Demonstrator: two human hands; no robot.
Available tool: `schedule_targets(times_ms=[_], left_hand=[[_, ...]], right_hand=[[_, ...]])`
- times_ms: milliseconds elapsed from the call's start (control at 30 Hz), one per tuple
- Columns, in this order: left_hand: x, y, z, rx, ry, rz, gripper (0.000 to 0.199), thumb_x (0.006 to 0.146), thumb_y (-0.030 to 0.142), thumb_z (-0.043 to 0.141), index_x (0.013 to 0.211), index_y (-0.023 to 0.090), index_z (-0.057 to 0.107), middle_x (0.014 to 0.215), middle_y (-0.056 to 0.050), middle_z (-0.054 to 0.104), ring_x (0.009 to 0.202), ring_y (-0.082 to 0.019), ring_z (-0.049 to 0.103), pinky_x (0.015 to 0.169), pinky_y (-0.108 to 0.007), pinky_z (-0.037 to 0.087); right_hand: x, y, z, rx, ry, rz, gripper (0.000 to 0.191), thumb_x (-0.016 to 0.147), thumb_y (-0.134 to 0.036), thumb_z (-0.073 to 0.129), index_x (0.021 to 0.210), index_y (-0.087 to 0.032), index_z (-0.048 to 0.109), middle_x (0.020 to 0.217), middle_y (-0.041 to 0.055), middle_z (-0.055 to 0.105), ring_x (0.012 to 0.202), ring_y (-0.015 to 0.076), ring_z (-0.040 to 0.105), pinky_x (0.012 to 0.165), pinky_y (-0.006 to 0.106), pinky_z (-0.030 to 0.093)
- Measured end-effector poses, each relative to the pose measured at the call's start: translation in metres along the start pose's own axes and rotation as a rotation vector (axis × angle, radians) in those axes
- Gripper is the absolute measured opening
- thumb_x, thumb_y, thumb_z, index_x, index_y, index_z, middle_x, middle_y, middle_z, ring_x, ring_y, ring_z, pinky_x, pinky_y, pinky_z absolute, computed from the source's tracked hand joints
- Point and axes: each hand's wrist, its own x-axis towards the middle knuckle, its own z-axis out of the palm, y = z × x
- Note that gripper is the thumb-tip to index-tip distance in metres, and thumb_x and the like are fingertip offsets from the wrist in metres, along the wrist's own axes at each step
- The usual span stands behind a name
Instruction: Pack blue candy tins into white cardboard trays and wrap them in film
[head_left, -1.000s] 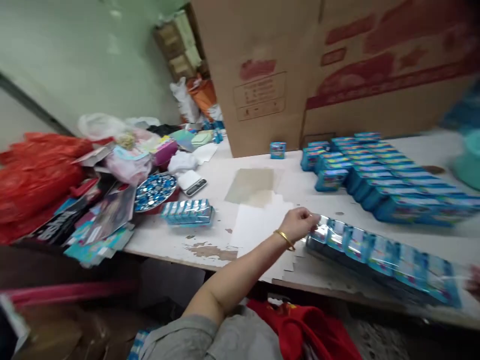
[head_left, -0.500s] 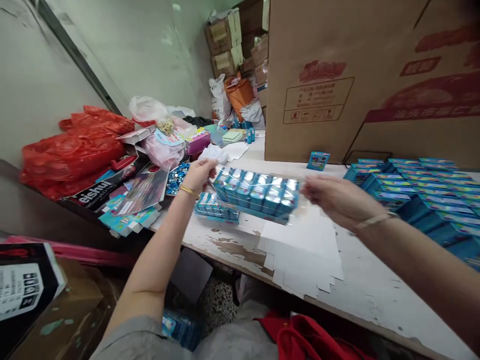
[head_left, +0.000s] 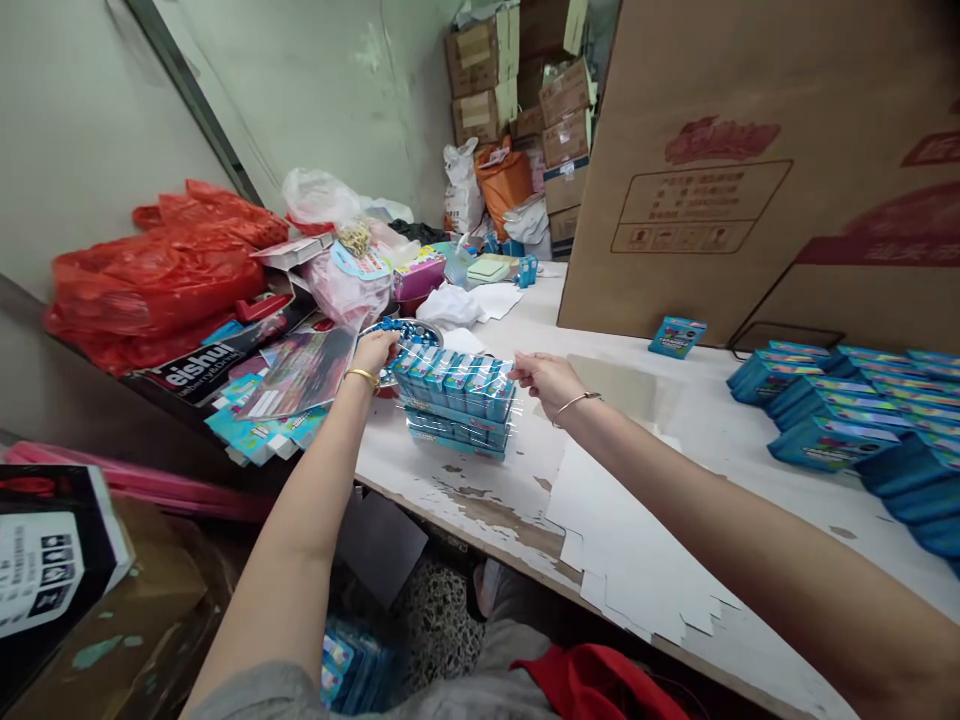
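A clear-wrapped pack of small blue boxes (head_left: 454, 378) sits on top of a similar wrapped pack (head_left: 450, 434) on the table. My left hand (head_left: 376, 350), closed, pinches the wrap at the upper pack's left end. At the opposite end my right hand (head_left: 549, 380) has its fingertips pressed together on the film. Right behind the packs is a round metal bowl (head_left: 429, 332) holding shiny blue pieces, partly hidden by my left hand and the upper pack. White paper sheets (head_left: 622, 530) lie to the right of the stack.
Rows of blue boxes (head_left: 832, 440) stand on the right, before a large carton (head_left: 697, 120). One blue box (head_left: 677, 337) stands apart near the carton. Red plastic bags (head_left: 165, 280) and flat printed cards (head_left: 300, 375) crowd the left. The table's front edge (head_left: 465, 535) runs below.
The held pack has moved left and come down onto the other pack. My right hand has moved left with it. The view has shifted slightly.
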Motion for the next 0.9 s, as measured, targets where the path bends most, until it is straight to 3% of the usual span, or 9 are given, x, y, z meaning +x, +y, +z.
schedule_targets(times_ms=[133, 267, 333, 433, 533, 600, 667, 767, 900], left_hand=[[0.003, 0.000, 0.005, 0.053, -0.005, -0.088, 0.033, 0.089, 0.039, 0.056, 0.068, 0.015, 0.048, 0.058, 0.007, 0.042, 0.049, -0.006, 0.038, 0.050, -0.020, 0.034], [-0.003, 0.006, 0.000, 0.169, 0.055, -0.054, 0.021, 0.084, 0.027, 0.059, 0.070, 0.013, 0.052, 0.062, 0.003, 0.049, 0.062, -0.009, 0.045, 0.066, -0.027, 0.040], [-0.017, 0.013, -0.001, 0.304, 0.223, 0.159, 0.017, 0.079, 0.026, 0.064, 0.081, 0.011, 0.057, 0.079, -0.003, 0.059, 0.081, -0.017, 0.052, 0.083, -0.033, 0.041], [-0.063, 0.024, 0.018, 0.427, 0.392, 0.598, 0.031, 0.080, 0.034, 0.065, 0.102, 0.013, 0.059, 0.109, -0.010, 0.062, 0.109, -0.026, 0.051, 0.101, -0.042, 0.034], [-0.138, 0.024, 0.070, 0.362, -0.082, 0.809, 0.036, 0.083, 0.046, 0.061, 0.105, 0.018, 0.062, 0.108, -0.010, 0.065, 0.107, -0.027, 0.056, 0.100, -0.042, 0.039], [-0.189, 0.012, 0.117, 0.408, -0.596, 0.878, 0.048, 0.081, 0.055, 0.061, 0.114, 0.020, 0.062, 0.118, -0.013, 0.064, 0.114, -0.029, 0.056, 0.103, -0.044, 0.038], [-0.230, -0.008, 0.162, 0.481, -0.901, 0.947, 0.074, 0.072, 0.065, 0.066, 0.128, 0.018, 0.055, 0.139, -0.019, 0.051, 0.131, -0.035, 0.044, 0.112, -0.052, 0.027], [-0.263, -0.037, 0.206, 0.559, -1.036, 0.961, 0.095, 0.066, 0.066, 0.070, 0.140, 0.011, 0.043, 0.149, -0.026, 0.035, 0.141, -0.040, 0.028, 0.115, -0.058, 0.017], [-0.278, -0.049, 0.218, 0.578, -1.021, 0.959, 0.065, 0.080, 0.044, 0.066, 0.135, 0.014, 0.049, 0.139, -0.023, 0.051, 0.133, -0.035, 0.044, 0.114, -0.056, 0.025]], right_hand=[[0.005, 0.010, -0.005, -0.127, -0.032, -0.078, 0.037, 0.075, -0.051, 0.068, 0.063, -0.019, 0.056, 0.068, 0.0057, 0.067, 0.055, 0.0121, 0.050, 0.051, 0.026, 0.038], [-0.009, 0.003, -0.050, -0.674, 0.104, -0.601, 0.044, 0.082, -0.057, 0.058, 0.096, -0.017, 0.065, 0.109, 0.0148, 0.066, 0.103, 0.0292, 0.058, 0.087, 0.044, 0.046], [-0.026, -0.008, -0.095, -0.947, 0.214, -0.885, 0.054, 0.083, -0.056, 0.057, 0.122, -0.020, 0.057, 0.136, 0.0139, 0.052, 0.127, 0.0328, 0.043, 0.104, 0.050, 0.035], [-0.058, -0.015, -0.175, -1.131, 0.427, -0.985, 0.059, 0.089, -0.053, 0.051, 0.139, -0.023, 0.043, 0.146, 0.0124, 0.040, 0.136, 0.0316, 0.035, 0.110, 0.053, 0.027], [-0.093, 0.019, -0.240, -1.158, 0.553, -0.873, 0.060, 0.090, -0.054, 0.048, 0.139, -0.020, 0.042, 0.139, 0.0154, 0.048, 0.131, 0.0322, 0.041, 0.109, 0.055, 0.029], [-0.115, 0.064, -0.262, -1.221, 0.424, -0.756, 0.066, 0.087, -0.060, 0.050, 0.139, -0.019, 0.043, 0.141, 0.0165, 0.047, 0.135, 0.0335, 0.036, 0.110, 0.056, 0.028], [-0.137, 0.114, -0.266, -1.317, 0.195, -0.595, 0.076, 0.082, -0.066, 0.053, 0.143, -0.022, 0.040, 0.150, 0.0152, 0.037, 0.142, 0.0348, 0.023, 0.113, 0.058, 0.021], [-0.164, 0.169, -0.256, -1.394, -0.082, -0.399, 0.097, 0.071, -0.075, 0.058, 0.149, -0.023, 0.032, 0.156, 0.0152, 0.026, 0.145, 0.0364, 0.014, 0.114, 0.062, 0.013], [-0.188, 0.192, -0.249, -1.378, -0.136, -0.380, 0.099, 0.070, -0.073, 0.062, 0.148, -0.019, 0.035, 0.155, 0.0201, 0.025, 0.145, 0.0357, 0.017, 0.115, 0.060, 0.015]])
